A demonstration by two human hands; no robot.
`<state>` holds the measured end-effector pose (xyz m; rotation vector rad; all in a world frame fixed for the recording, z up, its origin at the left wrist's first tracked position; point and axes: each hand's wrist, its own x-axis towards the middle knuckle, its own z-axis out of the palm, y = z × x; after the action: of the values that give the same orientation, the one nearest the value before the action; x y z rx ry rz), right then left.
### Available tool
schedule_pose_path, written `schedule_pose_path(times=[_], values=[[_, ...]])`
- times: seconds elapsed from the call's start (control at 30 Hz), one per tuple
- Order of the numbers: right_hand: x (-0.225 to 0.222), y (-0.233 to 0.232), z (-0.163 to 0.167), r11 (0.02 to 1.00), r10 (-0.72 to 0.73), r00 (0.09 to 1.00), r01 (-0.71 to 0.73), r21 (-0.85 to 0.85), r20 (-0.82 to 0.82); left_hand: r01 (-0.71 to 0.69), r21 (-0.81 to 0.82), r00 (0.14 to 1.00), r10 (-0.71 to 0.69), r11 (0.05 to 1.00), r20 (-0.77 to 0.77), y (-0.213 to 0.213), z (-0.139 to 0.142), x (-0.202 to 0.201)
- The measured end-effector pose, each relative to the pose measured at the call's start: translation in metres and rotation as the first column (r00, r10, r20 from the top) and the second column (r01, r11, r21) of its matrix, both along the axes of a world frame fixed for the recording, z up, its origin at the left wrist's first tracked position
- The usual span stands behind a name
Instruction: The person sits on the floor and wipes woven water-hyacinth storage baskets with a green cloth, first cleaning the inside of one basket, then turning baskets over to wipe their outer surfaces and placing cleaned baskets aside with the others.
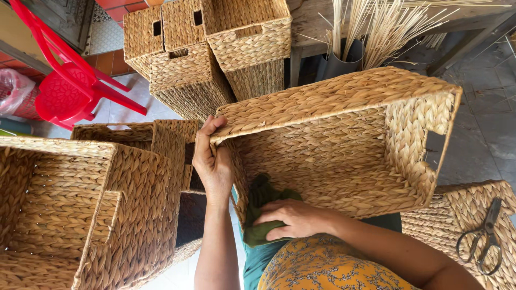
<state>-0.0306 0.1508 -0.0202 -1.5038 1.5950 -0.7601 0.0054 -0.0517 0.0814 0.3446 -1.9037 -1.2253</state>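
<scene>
Basket (344, 145) looks light, stiff and rough; my left hand (212, 161) clamps its near-left rim, my right hand (290, 217) presses a green cloth (260, 201) inside it.

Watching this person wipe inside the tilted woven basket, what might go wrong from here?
The basket is tilted on the lap, steadied only by the left hand at its rim; it could slip. The right hand pressing the green cloth may snag on rough weave. The scissors lying on a nearby basket could slide off.
</scene>
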Motion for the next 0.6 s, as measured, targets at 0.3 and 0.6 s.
schedule_pose_path(times=[0.3, 0.6], values=[[-0.096, 0.140, -0.009, 0.822, -0.179, 0.932, 0.318, 0.472, -0.315, 0.071, 0.071, 0.997, -0.069, 0.995, -0.030, 0.006, -0.005, 0.002], [-0.088, 0.113, -0.021, 0.637, -0.323, 0.855, 0.514, 0.575, -0.407, 0.057, 0.053, 0.997, -0.054, 0.997, -0.049, 0.006, -0.015, 0.002]])
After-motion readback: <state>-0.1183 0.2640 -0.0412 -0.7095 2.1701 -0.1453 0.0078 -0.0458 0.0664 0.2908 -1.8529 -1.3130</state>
